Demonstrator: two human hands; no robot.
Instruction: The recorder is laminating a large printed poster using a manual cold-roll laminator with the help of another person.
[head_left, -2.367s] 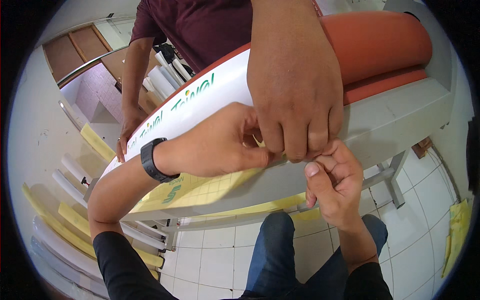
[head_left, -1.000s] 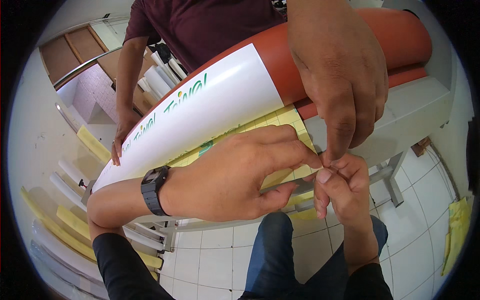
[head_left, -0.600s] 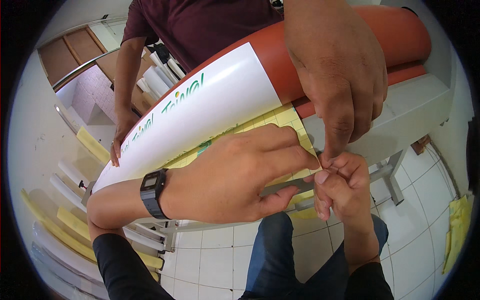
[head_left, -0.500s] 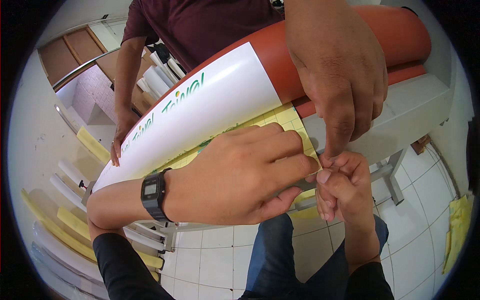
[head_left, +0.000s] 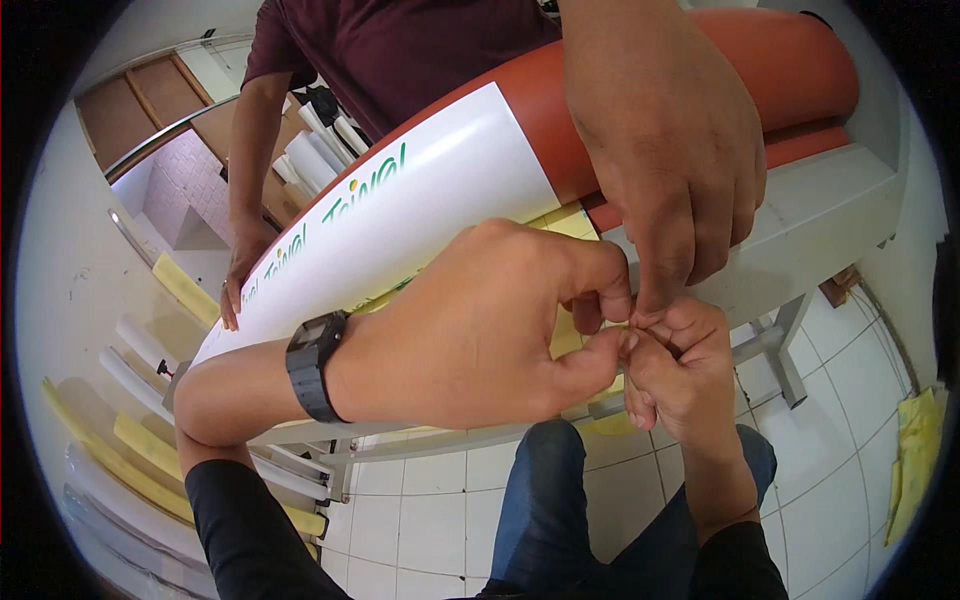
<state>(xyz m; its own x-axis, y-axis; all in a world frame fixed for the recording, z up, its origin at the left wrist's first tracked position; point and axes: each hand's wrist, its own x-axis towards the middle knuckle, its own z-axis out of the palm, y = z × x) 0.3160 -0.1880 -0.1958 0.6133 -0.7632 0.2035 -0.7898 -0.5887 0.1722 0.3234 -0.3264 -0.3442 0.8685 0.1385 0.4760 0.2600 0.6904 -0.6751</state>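
Note:
White printed sheet (head_left: 450, 160) with green lettering lies over a red roller (head_left: 800, 75). Its yellow gridded backing paper (head_left: 570, 222) shows along the near edge. At the backing's right corner, my right hand (head_left: 690, 365) is closed in a pinch, the pinched spot mostly covered by fingers. My left hand (head_left: 470, 330), wearing a black watch (head_left: 318, 365), meets it there, thumb and curled fingers drawn in; what they hold is hidden. From above, a co-worker's hand (head_left: 670, 170) reaches a finger down to my right fingertips. The co-worker's other hand (head_left: 240, 270) rests on the sheet's far left.
A grey machine frame (head_left: 820, 210) runs under the roller, with a metal leg (head_left: 785, 370) at right. Rolls of material (head_left: 150, 430) lean along the left wall. A crumpled yellow sheet (head_left: 915, 450) lies at far right on the white tiled floor (head_left: 430, 500).
My left hand has turned, its fingers curling up and its thumb coming to my right fingertips. The co-worker's near hand has shifted slightly left. My right hand barely moved.

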